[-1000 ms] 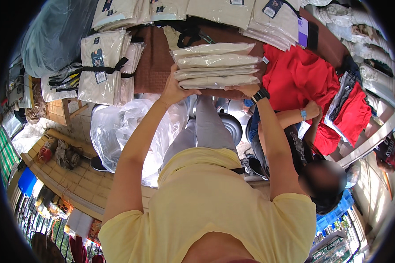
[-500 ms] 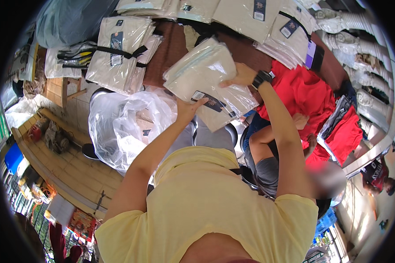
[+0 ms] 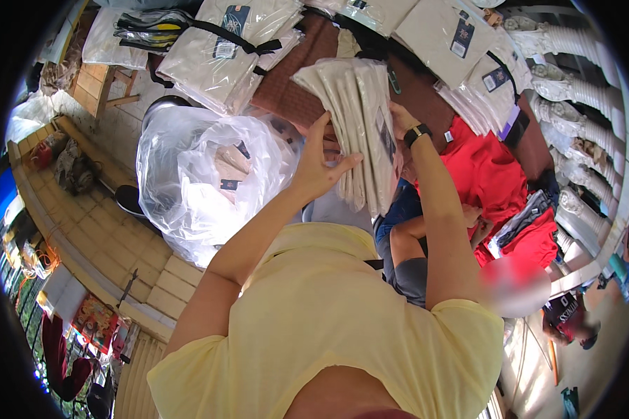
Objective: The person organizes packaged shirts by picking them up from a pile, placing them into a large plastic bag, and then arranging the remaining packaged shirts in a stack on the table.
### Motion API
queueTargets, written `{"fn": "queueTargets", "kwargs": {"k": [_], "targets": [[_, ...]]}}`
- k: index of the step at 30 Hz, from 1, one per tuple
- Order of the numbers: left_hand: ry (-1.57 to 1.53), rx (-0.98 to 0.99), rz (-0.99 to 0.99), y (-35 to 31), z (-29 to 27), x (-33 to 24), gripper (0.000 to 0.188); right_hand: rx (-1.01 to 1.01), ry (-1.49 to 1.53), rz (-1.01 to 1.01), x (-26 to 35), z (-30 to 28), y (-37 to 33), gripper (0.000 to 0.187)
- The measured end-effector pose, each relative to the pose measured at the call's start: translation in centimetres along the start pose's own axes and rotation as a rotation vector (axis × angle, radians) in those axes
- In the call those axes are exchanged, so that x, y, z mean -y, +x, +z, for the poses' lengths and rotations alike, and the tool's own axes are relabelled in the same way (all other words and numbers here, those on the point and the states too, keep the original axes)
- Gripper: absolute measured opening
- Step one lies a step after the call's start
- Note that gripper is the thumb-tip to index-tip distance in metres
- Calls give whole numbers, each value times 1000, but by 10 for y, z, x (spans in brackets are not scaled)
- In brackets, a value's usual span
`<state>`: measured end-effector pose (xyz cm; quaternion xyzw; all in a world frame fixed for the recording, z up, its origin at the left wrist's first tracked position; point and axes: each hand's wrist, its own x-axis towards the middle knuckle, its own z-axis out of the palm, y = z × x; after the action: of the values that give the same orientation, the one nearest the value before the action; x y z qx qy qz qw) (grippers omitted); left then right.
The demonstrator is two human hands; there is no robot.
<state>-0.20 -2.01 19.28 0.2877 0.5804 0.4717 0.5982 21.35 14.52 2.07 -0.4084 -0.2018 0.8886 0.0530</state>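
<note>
A stack of folded cream garments (image 3: 353,133) in clear plastic bags stands edge-on in front of me, its layered edges turned up. My left hand (image 3: 320,167) grips the stack from the left, its thumb lying across the edges and its fingers reaching up along the side. On the far right side, my right hand (image 3: 402,120) holds the stack, most of its fingers hidden behind it. To the left of the stack, a large clear plastic bag (image 3: 162,188) stands with its mouth gaping. More packed cream garments (image 3: 232,166) with dark labels lie inside it.
Cream garment stacks bound with black straps lie at the back left (image 3: 213,52) and back right (image 3: 493,80) on a brown surface (image 3: 286,87). Red cloth (image 3: 479,164) and a seated person (image 3: 407,244) are close on my right. A tan slatted bench (image 3: 84,223) runs along the left.
The stack has turned from lying flat, label up, to standing on edge. Both hands have shifted their hold to its sides. The view has swung slightly.
</note>
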Motion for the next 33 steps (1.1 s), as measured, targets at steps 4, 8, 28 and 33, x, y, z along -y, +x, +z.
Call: {"fn": "queueTargets", "kwargs": {"k": [4,8,28,33], "targets": [[120,-17,101,-8,4,-19,93,-25,113,-8,-21,26,-2,70],[168,-29,121,-13,6,-31,95,22,240,18,-27,52,-1,69],[146,-185,254,33,-10,60,41,-242,-405,-714,7,62,-79,63],[-65,-288,216,37,29,71,45,-432,-634,-807,27,54,-87,81]]}}
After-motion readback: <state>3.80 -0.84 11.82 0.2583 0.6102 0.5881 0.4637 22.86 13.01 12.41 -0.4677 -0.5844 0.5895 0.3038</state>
